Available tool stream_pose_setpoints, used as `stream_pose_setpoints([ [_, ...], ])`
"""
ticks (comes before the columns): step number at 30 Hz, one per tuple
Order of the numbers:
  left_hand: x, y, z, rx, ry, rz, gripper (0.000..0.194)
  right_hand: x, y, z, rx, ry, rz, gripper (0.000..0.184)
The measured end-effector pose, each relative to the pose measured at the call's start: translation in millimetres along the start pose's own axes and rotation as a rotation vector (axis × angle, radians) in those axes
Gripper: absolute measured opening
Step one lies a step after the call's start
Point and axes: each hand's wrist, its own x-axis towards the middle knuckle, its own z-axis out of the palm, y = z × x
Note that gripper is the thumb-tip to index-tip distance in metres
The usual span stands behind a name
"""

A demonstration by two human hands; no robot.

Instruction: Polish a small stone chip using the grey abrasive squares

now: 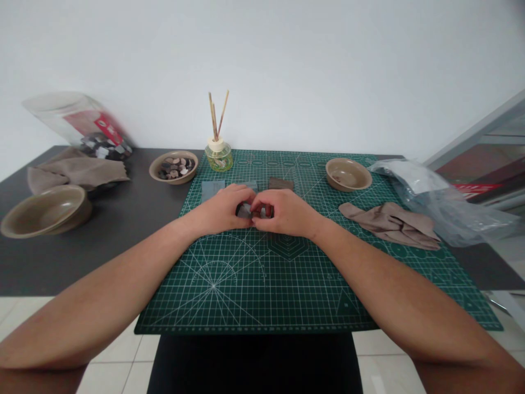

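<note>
My left hand (223, 210) and my right hand (287, 213) meet over the middle of the green cutting mat (229, 306). Fingertips and thumbs of both hands curl inward, nearly touching. A small dark brown piece (268, 210) shows at my right fingers; its kind is not clear. Whatever my left fingers grip is mostly hidden. Just behind the hands lie a grey-blue flat square (213, 189), a second grey-blue piece (249, 185) partly covered by my left hand, and a dark brown flat piece (281, 183) behind my right hand.
A bowl of small brown and dark pieces (174, 167) stands left of a reed diffuser (219, 153). Another bowl (348, 174), a brown cloth (391, 224) and a clear plastic bag (447, 202) lie right. A larger bowl (47, 210), cloth (77, 169) and clear container (82, 117) are left.
</note>
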Motion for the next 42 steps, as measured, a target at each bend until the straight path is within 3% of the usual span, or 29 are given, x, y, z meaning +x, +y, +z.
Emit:
stream_pose_setpoints([
  [6, -1.8, 2.6, -1.6, 0.018, 0.004, -0.047, 0.026, 3.4, 1.2, 1.9, -0.132, 0.010, 0.087, 0.009],
  [13, -4.7, 4.0, -3.2, 0.113, -0.013, -0.095, 0.025, 4.3, 5.2, 4.7, -0.270, -0.030, 0.055, 0.009],
  [28, -4.7, 4.0, -5.9, 0.054, -0.065, -0.098, 0.024, 3.2, 3.7, 0.0, -0.322, -0.056, 0.144, 0.015],
  [42, -3.8, 5.7, -7.7, 0.065, -0.116, -0.182, 0.025, 4.1, 3.5, -1.4, -0.304, -0.090, 0.101, 0.014],
])
